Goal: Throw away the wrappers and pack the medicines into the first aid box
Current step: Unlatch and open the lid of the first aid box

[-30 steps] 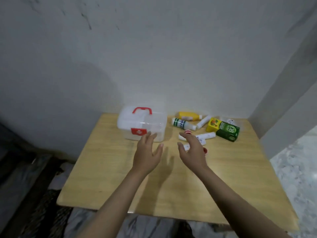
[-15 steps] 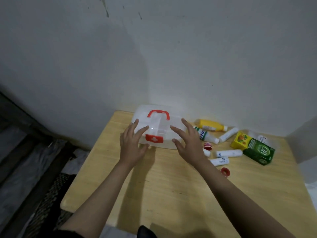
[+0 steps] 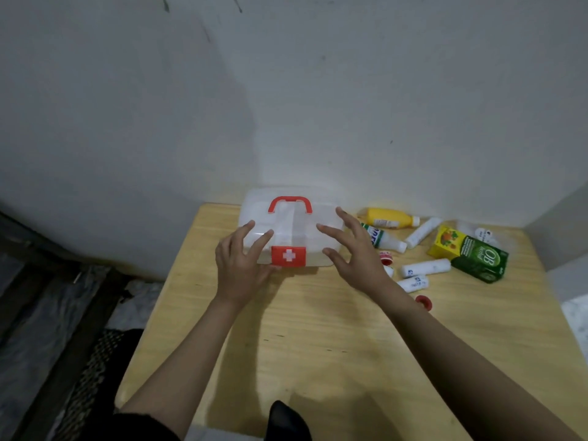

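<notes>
One first aid box (image 3: 288, 230), white cross on red latch. Two bottles, three white tubes, two cartons; green carton (image 3: 479, 259) reads "OB". Left hand (image 3: 237, 265), right hand (image 3: 351, 253): fingers spread apart at box.

clear box (image 3: 296, 230) with red handle (image 3: 290, 204), green carton (image 3: 480, 259)

Person: 2 bare forearms, no watch/rings visible. Left hand (image 3: 241, 268), right hand (image 3: 356, 259). Dark sleeve edge (image 3: 143, 426) at lower left of frame.
</notes>
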Demonstrator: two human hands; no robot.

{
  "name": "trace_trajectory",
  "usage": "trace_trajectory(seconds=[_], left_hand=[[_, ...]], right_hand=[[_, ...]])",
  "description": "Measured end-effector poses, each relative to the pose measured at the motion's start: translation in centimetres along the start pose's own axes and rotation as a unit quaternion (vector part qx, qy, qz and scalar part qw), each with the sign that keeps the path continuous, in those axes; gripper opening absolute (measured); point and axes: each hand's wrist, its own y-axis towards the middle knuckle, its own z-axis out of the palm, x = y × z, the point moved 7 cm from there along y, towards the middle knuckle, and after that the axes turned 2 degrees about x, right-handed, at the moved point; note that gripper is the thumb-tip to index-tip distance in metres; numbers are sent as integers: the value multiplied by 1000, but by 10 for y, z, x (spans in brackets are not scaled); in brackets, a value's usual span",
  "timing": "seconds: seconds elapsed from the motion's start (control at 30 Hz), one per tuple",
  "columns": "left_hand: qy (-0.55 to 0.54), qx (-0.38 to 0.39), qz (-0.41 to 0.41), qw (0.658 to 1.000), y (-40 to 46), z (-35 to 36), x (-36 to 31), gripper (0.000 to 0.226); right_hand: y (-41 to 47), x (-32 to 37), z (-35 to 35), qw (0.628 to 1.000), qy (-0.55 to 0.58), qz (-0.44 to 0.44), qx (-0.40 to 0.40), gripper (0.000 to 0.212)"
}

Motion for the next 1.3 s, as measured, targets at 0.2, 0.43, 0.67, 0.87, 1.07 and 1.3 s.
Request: trace_trajectory(seconds=[0.2, 0.43, 0.67, 0.87, 1.07, 1.3], left_hand=[[-91, 47, -70, 992, 7, -3, 6, 72], [-235, 57, -210, 947, 6, -9, 0, 91], [-241, -4, -250, 938, -13, -36, -9, 90], [-284, -31, -273, 919, -5, -52, -11, 98], [-329, 4, -243, 913, -3, -47, -6, 111], [-259, 207, -238, 913, -22, -4, 16, 116]], right_hand=[[-5, 7, 2, 999, 2, 31, -15, 46], [-23, 18, 6, 996, 14, 85, -39, 50], [-57, 50, -5, 994, -6, 20, -105, 48], [-58, 67, -21, 983, -49, -62, -167, 21], [-36, 67, -33, 981, -61, -79, -169, 30], [11, 61, -46, 983, -55, -31, -173, 50]])
